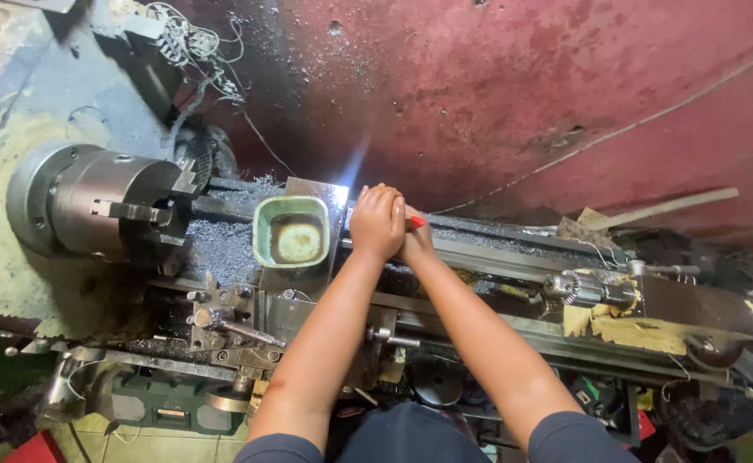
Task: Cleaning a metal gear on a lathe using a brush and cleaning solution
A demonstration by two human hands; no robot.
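I am looking straight down at a metal lathe (479, 257) that runs from left to right in front of me, its bed dark and dusted with grey metal shavings. Both my bare arms reach away from me over the bed, and my hands meet at its far side. My left hand (377, 221) is curled into a loose fist and lies over my right hand (414, 242), the two pressed close together. Between them I grip a small red-handled tool (417, 221); only a short bright red tip shows, poking out to the right of my left knuckles, and the rest is hidden, so I cannot tell its shape. Just to the left of my hands sits a square green tub (291, 230) with rounded corners, holding a murky yellowish liquid, resting on a flat steel plate. Far to the left is the heavy round steel chuck (102, 206), its stepped jaws facing right. To the right, well apart from my hands, the tailstock carries a small drill chuck (575, 287) pointing left. Behind the machine rises a worn dark red wall (522, 94).
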